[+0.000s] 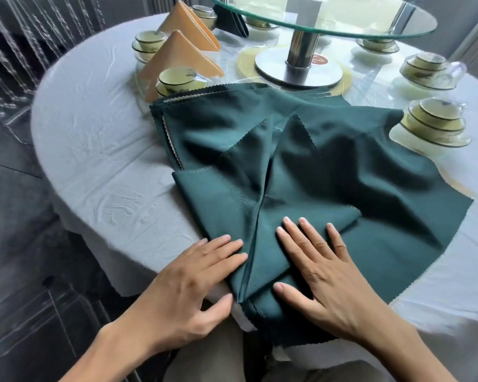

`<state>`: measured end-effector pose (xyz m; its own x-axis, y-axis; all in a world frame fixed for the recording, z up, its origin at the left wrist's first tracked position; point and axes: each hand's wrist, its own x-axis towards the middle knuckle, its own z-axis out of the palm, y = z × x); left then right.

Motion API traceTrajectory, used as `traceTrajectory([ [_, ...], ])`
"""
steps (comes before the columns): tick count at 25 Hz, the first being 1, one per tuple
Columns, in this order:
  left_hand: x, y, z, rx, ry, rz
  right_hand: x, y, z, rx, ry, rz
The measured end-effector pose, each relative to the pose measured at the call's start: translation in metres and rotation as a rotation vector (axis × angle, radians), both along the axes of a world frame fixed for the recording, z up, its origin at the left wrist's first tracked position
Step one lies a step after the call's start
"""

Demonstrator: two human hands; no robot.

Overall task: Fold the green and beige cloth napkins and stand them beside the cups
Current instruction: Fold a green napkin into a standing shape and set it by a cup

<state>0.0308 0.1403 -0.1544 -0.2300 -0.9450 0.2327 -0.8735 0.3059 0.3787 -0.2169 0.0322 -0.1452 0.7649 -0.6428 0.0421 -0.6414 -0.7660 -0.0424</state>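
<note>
Here both hands, left [202,274] and right [323,271], are pressing flat, each grip wide and holding nothing, pinning the green napkin [259,194] at the near worktop [94,150] edge, likely to set its creases.

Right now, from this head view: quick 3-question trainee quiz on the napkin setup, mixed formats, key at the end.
1. True or false: both the left hand and the right hand lie flat with straight fingers on the green napkin.
2. How many folded beige napkins already stand by the cups? A) none B) two C) five
3. Fill in: a folded dark green napkin stands at the far side, partly under the glass ____.

Key: 1 true; 2 B; 3 turntable
</note>
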Motion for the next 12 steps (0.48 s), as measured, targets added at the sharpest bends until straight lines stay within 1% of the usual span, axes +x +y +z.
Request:
traceTrajectory([
  [4,-0.006,-0.007,-0.001,-0.040,-0.014,0.004,0.005,0.001,0.001,-0.009,-0.041,-0.006],
  [7,-0.013,-0.020,-0.001,-0.093,-0.005,-0.009,0.011,-0.002,-0.003,0.015,-0.106,-0.017],
  [10,-0.015,-0.035,-0.001,-0.132,0.010,-0.078,0.004,-0.026,-0.002,0.032,-0.176,-0.085],
  [12,-0.012,-0.045,0.000,-0.175,0.012,-0.122,-0.010,-0.050,0.001,0.014,-0.146,-0.159],
])
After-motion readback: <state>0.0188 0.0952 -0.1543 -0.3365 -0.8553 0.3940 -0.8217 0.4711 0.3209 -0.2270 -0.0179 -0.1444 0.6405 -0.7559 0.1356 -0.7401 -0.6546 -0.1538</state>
